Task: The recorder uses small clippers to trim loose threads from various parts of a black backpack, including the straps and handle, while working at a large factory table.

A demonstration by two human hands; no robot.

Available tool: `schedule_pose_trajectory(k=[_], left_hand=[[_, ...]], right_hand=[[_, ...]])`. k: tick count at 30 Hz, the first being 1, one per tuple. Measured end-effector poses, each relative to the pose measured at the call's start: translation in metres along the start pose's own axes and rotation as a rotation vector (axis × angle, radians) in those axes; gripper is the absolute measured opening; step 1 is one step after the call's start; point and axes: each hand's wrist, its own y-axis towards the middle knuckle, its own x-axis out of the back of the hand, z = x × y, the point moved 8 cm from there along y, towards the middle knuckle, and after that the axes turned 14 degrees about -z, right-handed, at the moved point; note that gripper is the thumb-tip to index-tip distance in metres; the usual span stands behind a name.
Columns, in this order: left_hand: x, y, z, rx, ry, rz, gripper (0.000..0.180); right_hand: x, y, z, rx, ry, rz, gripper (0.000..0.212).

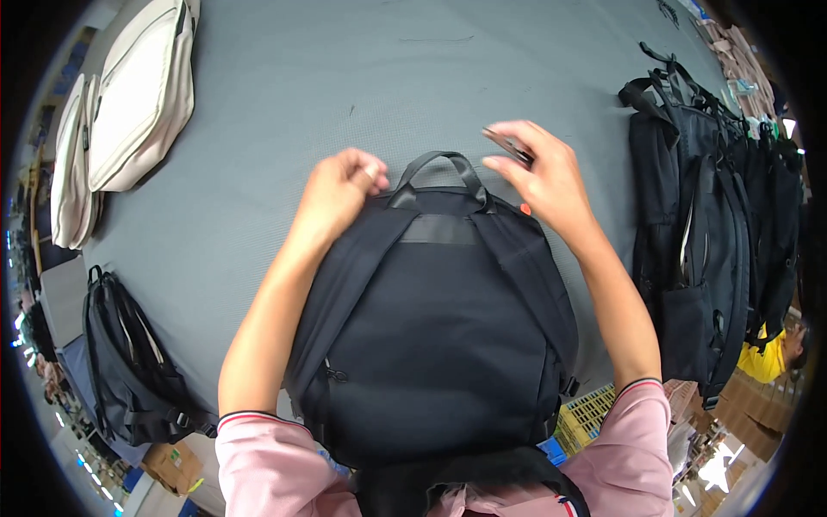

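Note:
A black backpack [431, 327] lies in front of me with its shoulder straps facing up and its webbing top handle [442, 159] standing at the far end. My left hand [349, 185] is closed in a pinch at the backpack's upper left edge, beside the handle. Whatever its fingertips hold, if anything, is too small to make out. To the right of the handle, my right hand [543, 168] is raised above the table and grips small dark thread snips [510, 146], partly hidden by the fingers. Below that hand, a small orange spot [525, 208] shows at the backpack's edge.
The grey table [345, 69] carries cream bags [142, 95] at the far left and another black backpack [129, 362] nearer on that side. Several black backpacks [689, 215] line its right side. A yellow crate [586, 422] and a person in yellow [765, 358] show beyond the right edge.

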Motion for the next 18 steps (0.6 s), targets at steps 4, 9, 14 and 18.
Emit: schedule_pose_trajectory(k=[4, 9, 14, 18], left_hand=[[-0.005, -0.025, -0.041, -0.279, 0.546, -0.061, 0.022], [-0.029, -0.040, -0.061, -0.598, 0.810, -0.215, 0.034], [-0.033, -0.032, -0.040, -0.403, 0.621, -0.278, 0.019], [-0.035, -0.027, -0.035, -0.429, 0.497, -0.248, 0.018]], right_hand=[[-0.054, 0.021, 0.005, 0.030, 0.017, 0.199, 0.023], [-0.069, 0.015, 0.010, 0.093, -0.112, 0.260, 0.014], [-0.065, 0.014, 0.018, 0.157, -0.222, 0.171, 0.012], [-0.074, 0.019, 0.006, 0.197, -0.245, 0.196, 0.012]])
